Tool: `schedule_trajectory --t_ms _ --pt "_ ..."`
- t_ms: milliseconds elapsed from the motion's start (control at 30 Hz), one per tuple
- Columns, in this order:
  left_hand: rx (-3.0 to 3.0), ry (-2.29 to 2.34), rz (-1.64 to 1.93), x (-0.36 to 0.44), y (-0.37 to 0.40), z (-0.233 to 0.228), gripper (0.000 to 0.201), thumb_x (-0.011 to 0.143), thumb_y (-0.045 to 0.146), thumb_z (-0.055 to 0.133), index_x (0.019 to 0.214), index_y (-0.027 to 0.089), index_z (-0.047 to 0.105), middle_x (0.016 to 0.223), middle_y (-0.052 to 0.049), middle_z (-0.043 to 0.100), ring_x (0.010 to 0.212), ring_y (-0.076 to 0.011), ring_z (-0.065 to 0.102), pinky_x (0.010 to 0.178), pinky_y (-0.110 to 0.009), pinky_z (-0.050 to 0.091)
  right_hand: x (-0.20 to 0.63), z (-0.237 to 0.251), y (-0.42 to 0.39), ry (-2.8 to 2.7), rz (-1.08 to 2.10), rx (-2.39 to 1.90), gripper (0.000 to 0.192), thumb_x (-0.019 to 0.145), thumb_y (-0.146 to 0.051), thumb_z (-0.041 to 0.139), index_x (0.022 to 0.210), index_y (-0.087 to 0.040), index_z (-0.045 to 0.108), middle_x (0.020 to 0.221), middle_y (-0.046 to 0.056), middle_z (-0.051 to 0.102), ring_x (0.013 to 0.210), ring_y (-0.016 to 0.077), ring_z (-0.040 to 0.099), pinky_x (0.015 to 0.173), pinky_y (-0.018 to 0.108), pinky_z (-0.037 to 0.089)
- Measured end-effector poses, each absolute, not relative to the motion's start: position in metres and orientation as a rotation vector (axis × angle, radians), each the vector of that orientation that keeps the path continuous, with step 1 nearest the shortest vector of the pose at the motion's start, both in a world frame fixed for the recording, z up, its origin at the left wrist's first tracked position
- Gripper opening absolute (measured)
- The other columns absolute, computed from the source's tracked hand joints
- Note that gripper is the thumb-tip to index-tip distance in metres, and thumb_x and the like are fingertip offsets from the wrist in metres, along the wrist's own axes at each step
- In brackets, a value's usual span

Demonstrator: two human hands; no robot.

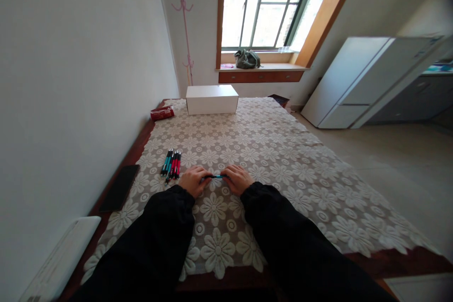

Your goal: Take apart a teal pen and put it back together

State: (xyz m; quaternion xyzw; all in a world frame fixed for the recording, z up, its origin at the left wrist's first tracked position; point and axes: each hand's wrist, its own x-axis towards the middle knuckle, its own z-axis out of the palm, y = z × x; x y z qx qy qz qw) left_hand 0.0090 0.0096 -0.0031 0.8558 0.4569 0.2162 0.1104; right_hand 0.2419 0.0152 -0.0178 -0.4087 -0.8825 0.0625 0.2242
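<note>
Between my two hands lies a blue and black pen [218, 176], held level just over the lace tablecloth. My left hand [193, 180] pinches its black left end, and my right hand [237, 179] pinches the other end. The fingers cover both tips of the pen. Just left of my left hand, several blue pens [166, 163] and red pens [176, 165] lie side by side on the cloth, with their ends pointing away from me.
A white box [212, 100] stands at the table's far end, beside a red packet [162, 113]. Along the left edge lie a dark phone-like slab [119, 188] and a white object [62, 259]. The wall runs close on the left. A fridge [348, 85] stands right, beyond the table.
</note>
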Motion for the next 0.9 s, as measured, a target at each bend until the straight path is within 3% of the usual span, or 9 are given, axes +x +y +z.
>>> schedule_trajectory --t_ms 900 --pt "2.480 1.272 0.641 0.0092 0.0083 -0.0032 0.018 0.087 0.027 0.061 0.103 0.026 0.070 0.096 -0.002 0.072 0.093 -0.0194 0.064 0.087 -0.032 0.049 0.2411 -0.0212 0.0149 -2.458 0.200 -1.054 0.015 0.095 -0.020 0.050 0.102 -0.022 0.063 0.094 0.003 0.065 0.089 0.0174 0.060 0.079 0.028 0.045"
